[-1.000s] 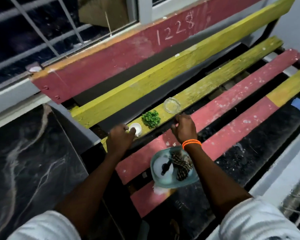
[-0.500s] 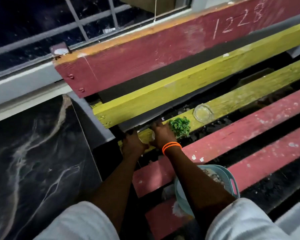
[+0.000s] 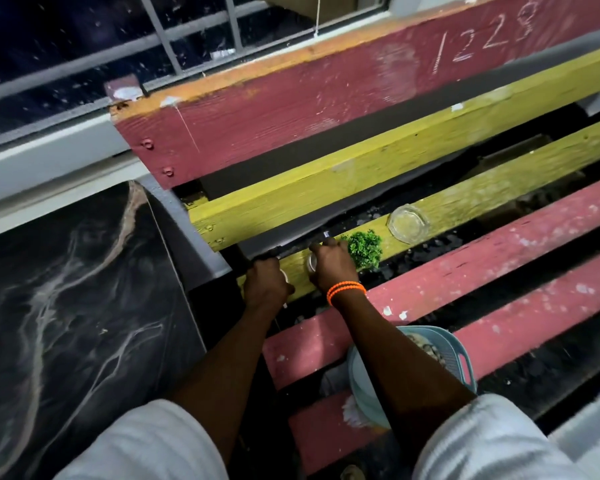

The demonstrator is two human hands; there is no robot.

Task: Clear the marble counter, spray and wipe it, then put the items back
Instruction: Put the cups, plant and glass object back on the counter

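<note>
The black marble counter (image 3: 66, 306) with pale veins lies at the left. My hands rest on a yellow bench slat (image 3: 465, 206) to its right. My left hand (image 3: 265, 285) is curled into a fist, and the edge of a small white cup (image 3: 285, 277) shows at its right side. My right hand (image 3: 333, 268), with orange bands at the wrist, curls over a small pale round thing (image 3: 311, 262); most of it is hidden. A small green plant (image 3: 365, 249) touches that hand's right side. Farther right on the slat sits a clear glass dish (image 3: 407, 223).
A light blue basket (image 3: 459, 355) holding a cloth stands on the red slats (image 3: 499, 258) under my right forearm. Dark gaps run between the slats. A red backrest board (image 3: 326, 95) and a barred window (image 3: 187, 39) are behind.
My right hand has moved left from beside the glass dish to just left of the green plant. My left hand stays at the slat's left end. The view has shifted closer and leftward.
</note>
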